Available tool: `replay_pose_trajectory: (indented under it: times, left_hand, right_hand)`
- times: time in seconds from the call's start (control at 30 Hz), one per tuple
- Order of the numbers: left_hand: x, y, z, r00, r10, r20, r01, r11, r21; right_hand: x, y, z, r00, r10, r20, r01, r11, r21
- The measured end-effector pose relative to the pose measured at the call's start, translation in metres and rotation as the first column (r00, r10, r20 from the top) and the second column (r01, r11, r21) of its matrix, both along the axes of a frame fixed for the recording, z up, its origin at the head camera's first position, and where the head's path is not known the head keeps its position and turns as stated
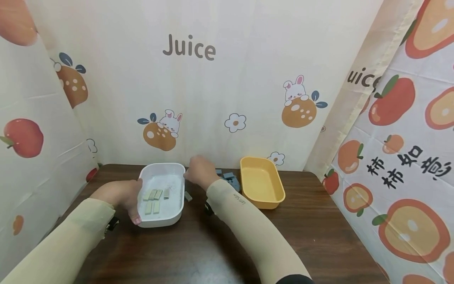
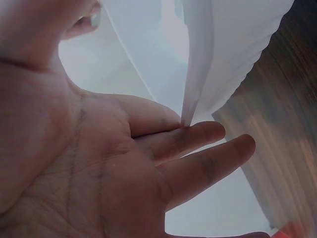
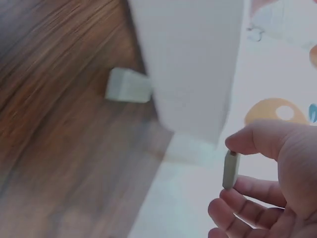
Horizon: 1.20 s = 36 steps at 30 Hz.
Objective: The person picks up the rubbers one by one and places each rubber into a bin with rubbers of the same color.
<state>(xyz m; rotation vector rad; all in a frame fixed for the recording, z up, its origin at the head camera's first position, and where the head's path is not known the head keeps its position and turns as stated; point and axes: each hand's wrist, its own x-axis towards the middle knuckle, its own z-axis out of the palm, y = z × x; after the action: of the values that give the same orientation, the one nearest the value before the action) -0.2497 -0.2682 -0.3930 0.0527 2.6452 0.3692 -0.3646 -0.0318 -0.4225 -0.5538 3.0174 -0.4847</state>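
Note:
A white plastic tub (image 1: 164,225) stands on the left of the table with several small pale green blocks (image 1: 157,207) lying flat inside. My left hand (image 1: 122,197) holds its left side; in the left wrist view, fingers (image 2: 203,163) lie against the tub's rim (image 2: 198,59). Just beyond the tub's right rim is my right hand (image 1: 202,171), blurred in the head view. Between its thumb and fingers it pinches a pale green block (image 3: 231,169), seen in the right wrist view. Another pale green block (image 3: 130,85) lies on the table beside the tub's right wall.
Right of my right forearm stands a yellow tub (image 1: 262,204). Several dark blue-grey blocks (image 1: 232,181) lie in a pile next to it, partly hidden by the right hand and forearm. A printed curtain (image 1: 213,86) hangs behind the brown wooden table (image 1: 312,228).

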Motion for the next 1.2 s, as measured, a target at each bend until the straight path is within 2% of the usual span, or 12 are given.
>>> replay_pose_trajectory:
  times: [0.13,0.23,0.4,0.57,0.8,1.03,1.2]
  left_hand:
    - [0.001,0.0,0.0,1.0,0.005,0.001,-0.005,1.0,0.001]
    - [0.002,0.0,0.0,1.0,0.007,-0.001,-0.007,1.0,0.007]
    - [0.003,-0.002,0.0,1.0,-0.004,-0.002,0.004,1.0,0.013]
    - [0.002,-0.003,0.001,1.0,-0.008,0.006,0.008,1.0,0.025]
    - [0.0,-0.005,0.001,1.0,-0.021,0.004,0.021,1.0,0.022]
    - [0.001,-0.004,0.002,1.0,-0.031,0.004,0.031,1.0,0.001]
    - [0.002,-0.003,0.005,1.0,-0.024,0.012,0.024,1.0,0.014]
  right_hand:
    - [0.014,-0.01,0.01,0.993,0.092,-0.075,-0.088,0.994,0.058]
    - [0.022,-0.018,0.011,0.976,0.19,-0.105,-0.18,0.979,0.09]
    - [0.036,-0.031,0.01,0.949,0.314,-0.032,-0.309,0.945,0.106]
    - [0.047,-0.04,0.008,0.924,0.376,0.064,-0.382,0.915,0.131]
    - [0.053,-0.052,-0.002,0.902,0.416,0.112,-0.43,0.887,0.171]
    - [0.052,-0.064,-0.022,0.904,0.388,0.179,-0.423,0.874,0.238]
    - [0.051,-0.069,-0.03,0.898,0.396,0.192,-0.438,0.848,0.298]
